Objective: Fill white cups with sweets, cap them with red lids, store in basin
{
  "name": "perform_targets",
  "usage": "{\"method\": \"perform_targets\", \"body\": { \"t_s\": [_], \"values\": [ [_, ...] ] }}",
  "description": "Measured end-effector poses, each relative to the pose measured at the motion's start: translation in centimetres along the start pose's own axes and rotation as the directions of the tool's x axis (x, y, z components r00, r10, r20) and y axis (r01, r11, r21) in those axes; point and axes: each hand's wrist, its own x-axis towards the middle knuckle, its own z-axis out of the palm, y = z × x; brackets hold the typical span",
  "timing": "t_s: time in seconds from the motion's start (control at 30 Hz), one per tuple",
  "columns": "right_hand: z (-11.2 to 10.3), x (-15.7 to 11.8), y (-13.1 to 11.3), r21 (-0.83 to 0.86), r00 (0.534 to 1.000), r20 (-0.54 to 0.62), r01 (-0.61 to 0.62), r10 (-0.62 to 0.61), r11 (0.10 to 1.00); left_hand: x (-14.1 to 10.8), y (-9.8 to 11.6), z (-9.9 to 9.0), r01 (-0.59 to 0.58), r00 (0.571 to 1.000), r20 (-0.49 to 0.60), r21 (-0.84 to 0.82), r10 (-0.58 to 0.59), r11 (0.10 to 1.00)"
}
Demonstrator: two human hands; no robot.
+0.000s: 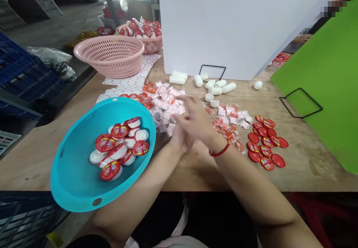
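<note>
The wooden table point(307, 154) carries the following. Left: an oval turquoise plastic basin point(72, 166), overlapping the front edge, contains red-and-white plastic capsules point(119, 131). Behind it stands a round pink lattice plastic basket point(120, 63); a filled pink plastic basket point(153, 46) stands farther back. Centre: small clear-plastic packets point(165, 100). Behind these, white plastic capsule shells point(215, 91) lie before an upright white board point(212, 24). Right: round red plastic lids point(263, 131), left of a green board point(330, 84).
</note>
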Motion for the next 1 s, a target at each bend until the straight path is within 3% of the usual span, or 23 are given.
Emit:
{"method": "perform_targets", "body": {
  "t_s": [0.07,0.13,0.23,0.3,0.37,0.47,0.57,0.63,0.73,0.83,0.9,1.0],
  "values": [
    [-1.8,0.1,4.4,-0.098,0.974,-0.136,-0.197,0.183,0.975,0.2,-0.4,-0.5,0.048,0.996,-0.063,-0.152,-0.058,0.987],
    [-3.5,0.2,8.1,-0.290,0.915,-0.128,-0.403,0.382,0.868,0.2,-0.9,-0.8,0.012,0.991,-0.130,-0.190,-0.037,0.982],
    [-4.5,0.3,11.2,-0.518,0.817,-0.003,-0.494,0.576,0.698,0.0,-1.4,-0.8,-0.152,0.975,-0.158,0.055,0.159,0.987],
    [-4.4,0.5,11.6,-0.605,0.800,0.014,-0.471,0.600,0.643,-0.1,-1.4,-0.8,-0.184,0.975,-0.092,0.160,0.200,0.970],
    [-4.2,0.7,11.4,-0.660,0.811,0.002,-0.438,0.585,0.610,-0.2,-1.4,-0.9,-0.178,0.982,-0.026,0.181,0.186,0.967],
    [-5.0,0.4,11.1,-0.655,0.818,0.008,-0.430,0.575,0.621,-0.2,-1.3,-1.0,-0.191,0.979,-0.022,0.261,0.204,0.946],
    [-7.2,-1.0,11.5,-0.419,0.833,0.031,-0.490,0.552,0.764,-0.2,-1.2,-1.1,-0.172,0.980,-0.021,0.385,0.195,0.907],
    [-8.8,-2.3,12.4,-0.210,0.832,0.121,-0.512,0.541,0.833,-0.1,-1.2,-1.0,-0.171,0.983,0.019,0.427,0.180,0.888],
    [-10.9,-3.8,14.2,-0.084,0.805,0.129,-0.573,0.579,0.815,-0.2,-1.2,-0.6,-0.214,0.976,0.064,0.486,0.210,0.847],
    [-11.7,-4.0,15.9,-0.099,0.753,0.004,-0.654,0.658,0.750,-0.3,-1.4,-0.3,-0.255,0.964,0.080,0.541,0.253,0.801],
    [-11.4,-3.3,16.6,-0.126,0.727,0.025,-0.679,0.686,0.724,-0.2,-1.6,-0.2,-0.271,0.960,0.092,0.557,0.266,0.785],
    [-10.0,-1.6,16.8,-0.250,0.739,0.060,-0.640,0.671,0.727,-0.1,-1.9,-0.2,-0.285,0.956,0.110,0.566,0.272,0.773]
  ]
}}
